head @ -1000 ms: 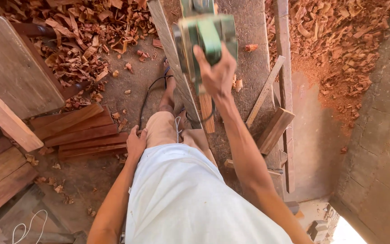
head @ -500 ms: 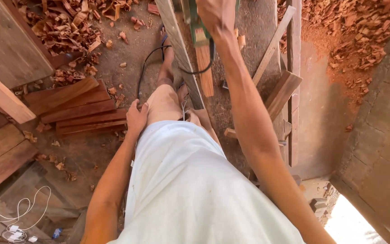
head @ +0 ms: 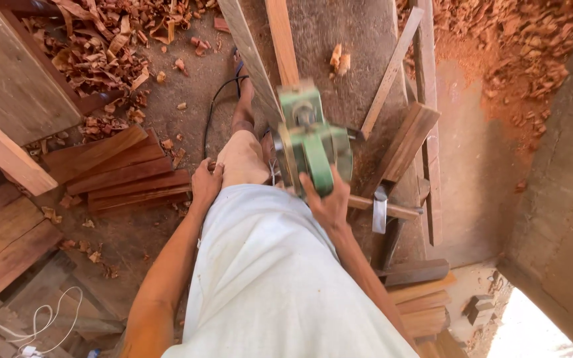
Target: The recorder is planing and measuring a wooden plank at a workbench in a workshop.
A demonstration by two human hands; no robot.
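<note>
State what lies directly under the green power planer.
The green power planer, held in the right hand, rides on a narrow wooden strip laid on a plank. The stretch beneath its body is covered.

The green planer point(head: 313, 142) sits near the middle of the frame now. A second ago it was at the very top edge, and half a second ago it was almost out of sight. It has come back along the narrow wooden strip point(head: 281, 40), toward the person's body. More of the strip shows bare above the tool now. The right hand point(head: 329, 202) has come back with the tool. The right arm was stretched far out before. Now it is bent and close to the white shorts point(head: 266, 278). The tool looks blurry now, where a second ago it looked sharper.
</note>
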